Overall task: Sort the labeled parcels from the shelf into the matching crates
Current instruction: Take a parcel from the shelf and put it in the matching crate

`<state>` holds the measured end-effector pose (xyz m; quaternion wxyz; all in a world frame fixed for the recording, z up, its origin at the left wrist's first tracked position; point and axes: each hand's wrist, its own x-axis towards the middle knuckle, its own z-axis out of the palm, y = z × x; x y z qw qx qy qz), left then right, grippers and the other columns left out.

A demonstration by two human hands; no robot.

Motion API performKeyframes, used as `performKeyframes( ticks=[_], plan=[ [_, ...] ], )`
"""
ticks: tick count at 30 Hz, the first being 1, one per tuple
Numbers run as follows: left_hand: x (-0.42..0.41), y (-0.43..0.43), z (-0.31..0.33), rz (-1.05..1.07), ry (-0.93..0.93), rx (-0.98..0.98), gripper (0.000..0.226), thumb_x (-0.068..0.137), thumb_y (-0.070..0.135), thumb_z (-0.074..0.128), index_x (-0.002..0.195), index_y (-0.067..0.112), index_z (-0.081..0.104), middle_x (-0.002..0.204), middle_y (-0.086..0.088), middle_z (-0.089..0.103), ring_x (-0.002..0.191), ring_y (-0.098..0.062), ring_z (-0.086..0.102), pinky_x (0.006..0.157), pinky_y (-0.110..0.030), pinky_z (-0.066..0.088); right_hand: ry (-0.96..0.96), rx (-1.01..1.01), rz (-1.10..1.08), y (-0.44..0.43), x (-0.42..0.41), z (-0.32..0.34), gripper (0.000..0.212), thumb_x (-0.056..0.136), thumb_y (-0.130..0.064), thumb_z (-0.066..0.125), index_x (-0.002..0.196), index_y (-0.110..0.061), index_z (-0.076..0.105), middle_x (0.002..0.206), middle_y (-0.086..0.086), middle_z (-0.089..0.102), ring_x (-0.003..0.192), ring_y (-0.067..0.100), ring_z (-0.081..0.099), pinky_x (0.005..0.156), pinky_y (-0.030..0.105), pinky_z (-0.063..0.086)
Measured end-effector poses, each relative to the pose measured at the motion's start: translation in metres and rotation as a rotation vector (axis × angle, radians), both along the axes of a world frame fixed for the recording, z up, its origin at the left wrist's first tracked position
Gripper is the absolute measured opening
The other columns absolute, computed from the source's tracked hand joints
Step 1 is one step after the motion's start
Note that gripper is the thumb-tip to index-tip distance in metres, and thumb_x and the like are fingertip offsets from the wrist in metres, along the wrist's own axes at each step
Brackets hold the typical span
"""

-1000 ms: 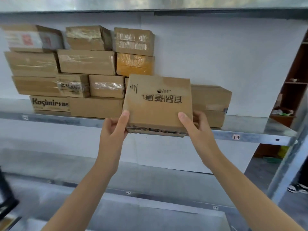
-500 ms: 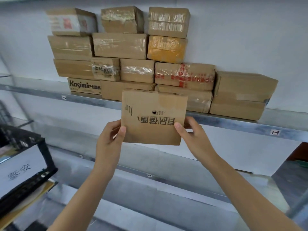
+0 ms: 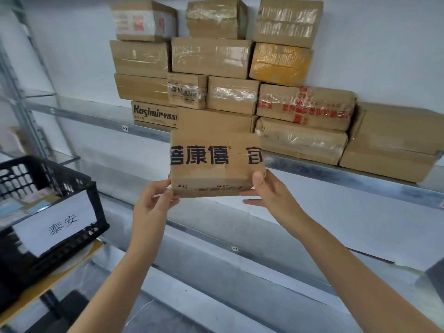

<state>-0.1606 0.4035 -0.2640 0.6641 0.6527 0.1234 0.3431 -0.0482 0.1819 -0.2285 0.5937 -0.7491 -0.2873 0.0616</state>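
I hold a brown cardboard parcel (image 3: 216, 162) with large dark printed characters in front of the shelf, at chest height. My left hand (image 3: 153, 203) pinches its lower left corner. My right hand (image 3: 269, 191) grips its lower right corner, thumb on the front face. Behind it, several taped cardboard parcels (image 3: 211, 58) are stacked on the metal shelf (image 3: 360, 176) against a white wall. A black plastic crate (image 3: 60, 188) with a white paper label stands at the left on a wooden surface.
A lower metal shelf (image 3: 240, 255) runs below my arms. The rack's upright post (image 3: 31, 104) stands at the far left. Inside the black crate lie some pale flat items. Grey floor shows at the bottom.
The parcel came off the shelf toward me and was turned over, so a face with upright print now shows. The view shifted left, bringing the black crate into sight.
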Motion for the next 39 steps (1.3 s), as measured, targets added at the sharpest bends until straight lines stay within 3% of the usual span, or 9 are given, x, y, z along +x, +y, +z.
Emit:
performKeyframes(
  ticks=[6,11,15,20,25,27,30,33,39],
  plan=[
    [-0.007,0.031,-0.016,0.001,0.039,-0.072,0.019,0.102,0.016,0.048,0.099,0.019,0.067,0.104,-0.002,0.074,0.099,-0.015,0.071,0.093,-0.033,0.053,0.15,0.05,0.033,0.037,0.007,0.001,0.055,0.076,-0.081,0.03,0.109,-0.051,0.063,0.105,-0.018,0.074,0.099,0.008,0.072,0.079,0.026,0.06],
    [-0.017,0.061,-0.025,0.021,0.082,-0.111,0.029,0.098,0.01,0.051,0.084,0.03,0.067,0.106,-0.011,0.07,0.102,-0.032,0.069,0.085,-0.043,0.057,0.295,0.046,0.004,0.075,0.015,-0.002,0.071,0.067,-0.091,0.035,0.107,-0.04,0.065,0.107,-0.017,0.073,0.09,0.008,0.073,0.074,0.03,0.06],
    [-0.027,0.088,-0.028,0.059,0.074,-0.125,0.02,0.097,0.014,0.055,0.093,0.029,0.068,0.108,-0.007,0.071,0.103,-0.031,0.068,0.083,-0.048,0.059,0.404,0.118,0.102,0.108,0.018,-0.007,0.063,0.077,-0.078,0.054,0.12,-0.033,0.067,0.112,-0.009,0.07,0.09,0.014,0.072,0.079,0.044,0.06],
    [-0.037,0.127,-0.029,0.135,0.063,-0.1,0.024,0.099,0.017,0.051,0.093,0.031,0.07,0.098,-0.004,0.074,0.091,-0.02,0.071,0.067,-0.021,0.056,0.51,0.217,0.213,0.15,0.018,-0.014,0.073,0.075,-0.065,0.071,0.124,-0.011,0.061,0.113,0.008,0.066,0.101,0.022,0.065,0.071,0.04,0.058],
    [-0.048,0.17,-0.028,0.141,0.148,-0.204,0.025,0.103,0.04,0.046,0.099,0.038,0.071,0.102,-0.005,0.076,0.097,-0.024,0.072,0.088,-0.046,0.057,0.484,0.191,0.272,0.194,0.013,-0.02,0.05,0.071,-0.049,0.071,0.094,-0.013,0.044,0.084,-0.001,0.07,0.078,0.014,0.068,0.061,0.035,0.055],
    [-0.055,0.186,-0.024,0.103,0.183,-0.278,0.026,0.097,0.056,0.048,0.098,0.045,0.071,0.103,-0.002,0.077,0.097,-0.021,0.073,0.086,-0.043,0.055,0.479,0.189,0.267,0.214,0.01,-0.023,0.043,0.072,-0.041,0.073,0.091,-0.013,0.045,0.087,0.001,0.069,0.08,0.015,0.066,0.065,0.034,0.055],
    [-0.068,0.209,-0.019,0.065,0.218,-0.361,0.035,0.082,0.073,0.053,0.1,0.048,0.07,0.103,0.003,0.077,0.095,-0.018,0.074,0.079,-0.041,0.056,0.48,0.161,0.267,0.247,0.006,-0.027,0.027,0.085,-0.026,0.069,0.095,-0.012,0.049,0.101,0.007,0.07,0.081,0.011,0.069,0.065,0.028,0.055],
    [-0.081,0.233,-0.017,0.11,0.172,-0.429,0.052,0.071,0.065,0.069,0.104,0.026,0.066,0.108,-0.006,0.074,0.103,-0.03,0.071,0.084,-0.053,0.059,0.476,0.12,0.291,0.282,-0.001,-0.03,0.01,0.096,-0.014,0.059,0.101,-0.01,0.051,0.108,0.011,0.067,0.079,0.009,0.07,0.064,0.026,0.055],
    [-0.115,0.285,-0.027,0.268,0.078,-0.367,0.07,0.06,0.063,0.074,0.11,0.015,0.063,0.097,-0.003,0.076,0.083,-0.016,0.074,0.065,-0.031,0.06,0.484,0.085,0.421,0.357,-0.025,-0.031,0.045,0.089,-0.03,0.068,0.13,-0.015,0.057,0.121,0.009,0.07,0.097,0.016,0.071,0.073,0.031,0.056]
  ],
)
